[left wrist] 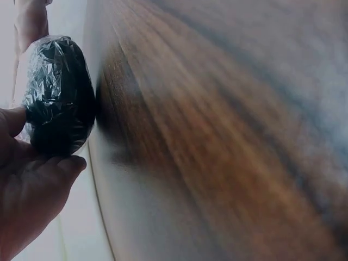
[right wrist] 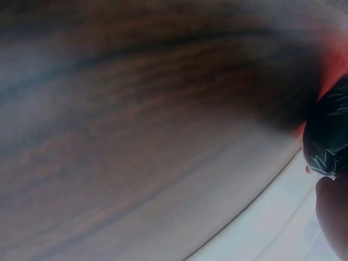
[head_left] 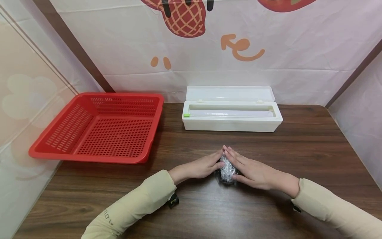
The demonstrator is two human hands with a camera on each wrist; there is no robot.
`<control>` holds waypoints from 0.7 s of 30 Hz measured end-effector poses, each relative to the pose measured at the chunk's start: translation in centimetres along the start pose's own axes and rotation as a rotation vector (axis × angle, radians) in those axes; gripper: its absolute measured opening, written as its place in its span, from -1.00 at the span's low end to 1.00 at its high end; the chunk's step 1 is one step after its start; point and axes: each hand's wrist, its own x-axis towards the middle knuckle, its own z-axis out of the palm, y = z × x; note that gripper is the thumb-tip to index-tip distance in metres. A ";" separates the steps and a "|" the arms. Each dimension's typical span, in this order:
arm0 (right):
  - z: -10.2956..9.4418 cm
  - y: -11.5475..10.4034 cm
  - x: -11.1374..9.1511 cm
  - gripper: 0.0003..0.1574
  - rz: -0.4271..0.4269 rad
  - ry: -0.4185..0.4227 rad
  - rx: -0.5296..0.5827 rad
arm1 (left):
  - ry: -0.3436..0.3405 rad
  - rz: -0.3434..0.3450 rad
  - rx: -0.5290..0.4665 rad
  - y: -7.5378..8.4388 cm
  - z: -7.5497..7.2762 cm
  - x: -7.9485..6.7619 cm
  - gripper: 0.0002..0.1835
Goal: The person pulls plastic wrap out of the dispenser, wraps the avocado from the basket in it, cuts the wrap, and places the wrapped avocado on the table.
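Note:
A dark oblong item [head_left: 227, 171] wrapped in clear, crinkled film sits on the table, its film shiny on top. My left hand [head_left: 204, 166] holds it from the left, thumb over the upper side and fingers at the far end. From the right, my right hand [head_left: 258, 171] holds it too, thumb near the close end and fingers reaching to the far end, where both hands' fingertips meet. In the left wrist view the wrapped item [left wrist: 60, 98] shows between thumb and fingers. Only part of the wrapped item [right wrist: 329, 133] appears in the right wrist view.
Behind the hands stands a white film dispenser box [head_left: 229, 124], lid raised, a roll inside. A red plastic basket [head_left: 146, 146] with perforated walls is at the left. The brown wooden table [head_left: 209, 212] runs back to a printed cloth [head_left: 119, 43].

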 end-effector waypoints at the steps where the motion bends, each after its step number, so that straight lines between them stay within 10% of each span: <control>1: 0.0 0.0 0.0 -0.09 0.007 -0.007 -0.001 | 0.000 -0.004 -0.003 0.0 0.0 0.0 -0.37; 8: 0.2 0.2 0.4 0.29 0.017 0.011 -0.009 | 0.010 -0.022 -0.011 -0.4 -0.2 0.2 -0.37; 21: -0.3 0.2 0.9 0.15 0.040 0.067 0.151 | 0.064 -0.120 -0.105 -0.1 -0.2 0.3 -0.45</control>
